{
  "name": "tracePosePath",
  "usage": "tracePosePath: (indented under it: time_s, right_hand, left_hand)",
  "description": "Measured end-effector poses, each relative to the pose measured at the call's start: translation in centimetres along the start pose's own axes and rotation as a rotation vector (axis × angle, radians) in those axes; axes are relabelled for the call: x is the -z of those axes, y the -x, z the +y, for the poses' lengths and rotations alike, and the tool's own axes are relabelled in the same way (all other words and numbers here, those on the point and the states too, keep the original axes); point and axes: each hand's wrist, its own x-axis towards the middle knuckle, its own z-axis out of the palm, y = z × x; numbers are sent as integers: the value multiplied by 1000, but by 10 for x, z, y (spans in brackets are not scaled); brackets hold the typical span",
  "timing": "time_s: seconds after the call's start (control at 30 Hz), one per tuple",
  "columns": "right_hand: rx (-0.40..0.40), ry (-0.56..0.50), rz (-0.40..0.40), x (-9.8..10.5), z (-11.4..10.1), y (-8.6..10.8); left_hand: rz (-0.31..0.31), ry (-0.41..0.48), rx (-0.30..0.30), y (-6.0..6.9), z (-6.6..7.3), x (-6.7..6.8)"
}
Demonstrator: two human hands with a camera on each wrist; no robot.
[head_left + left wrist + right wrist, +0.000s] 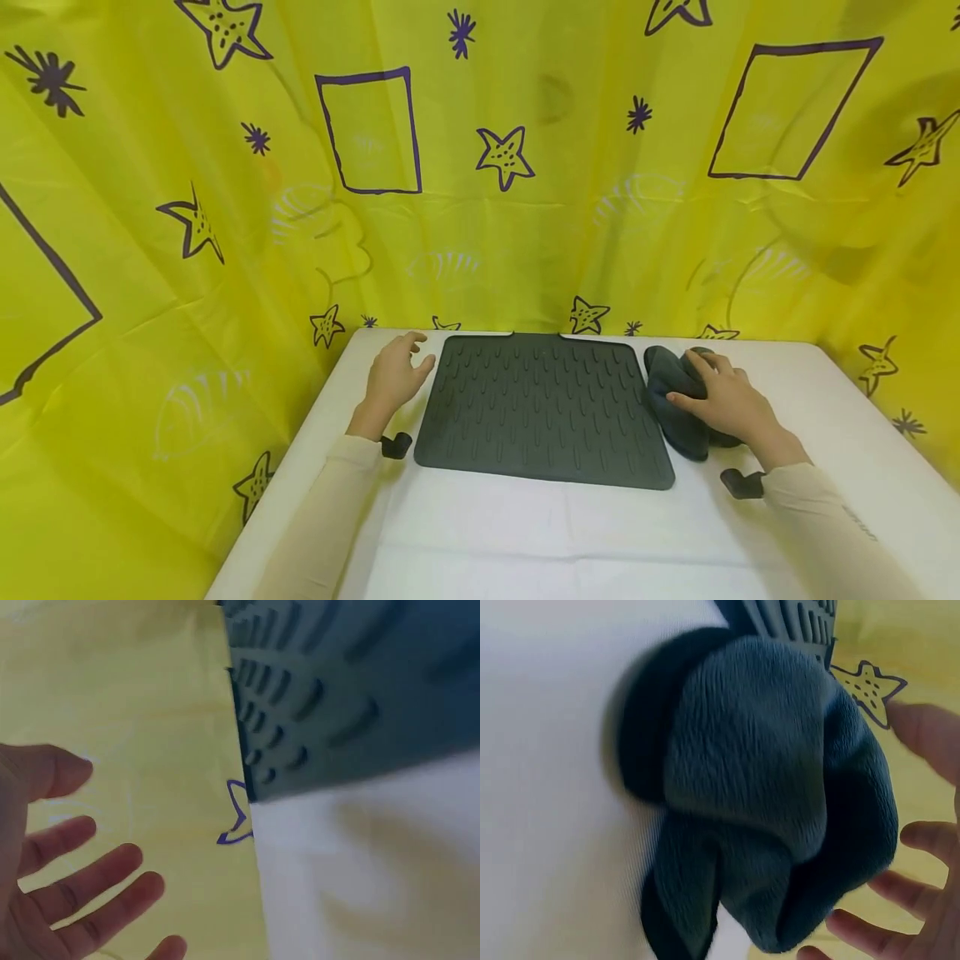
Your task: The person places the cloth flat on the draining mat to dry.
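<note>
A dark grey mat with raised ridges [543, 408] lies flat on the white table. Against its right side sits a crumpled dark blue-grey cloth [671, 404], soft and plush; in the right wrist view the cloth [746, 742] is bunched in loose folds. My right hand [727, 400] is at the cloth with fingers spread and loosely bent. The right wrist view shows those fingers [877, 934] at the cloth's edge, not wrapped round it. Left of the mat, my left hand [393, 375] hovers with relaxed, parted fingers and holds nothing.
A white table [480, 533] spreads under everything. Behind it and at both sides hangs a yellow curtain [442, 233] printed with stars and squares, close to the table's back edge. Black wrist mounts [396, 446] show below the hands.
</note>
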Motion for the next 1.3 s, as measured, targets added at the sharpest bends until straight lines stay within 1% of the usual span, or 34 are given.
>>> tracePosePath:
  time_s: [0.13,0.27,0.47,0.6,0.7,0.83,0.97,1.1,1.2,1.3]
  right_hand:
    - [-31,-35,9,-6,-2,-2]
    - [-72,-66,27,-13,-2,-6]
    - [-130,-110,83,-20,-4,-7]
    - [-152,-138,101,-24,-5,-6]
    - [-154,-140,127,-28,-2,-6]
    - [-164,-146,159,-30,5,-7]
    - [-179,-160,164,-28,11,-8]
    - [-186,-160,170,-23,15,-9]
    - [-181,-153,204,-20,17,-9]
    - [-169,-154,253,-18,18,-10]
  left_hand:
    - [22,92,88,2,-1,-6]
    - [18,135,148,3,-2,-14]
    - [-12,125,220,3,-9,-27]
    - [-52,132,270,5,-11,-35]
    - [-74,144,287,6,-12,-39]
    - [-85,151,291,7,-13,-44]
    - [-90,150,294,8,-13,-48]
    - [-81,127,308,9,-12,-51]
    - [-74,104,313,9,-12,-51]
    - [-75,84,304,10,-11,-51]
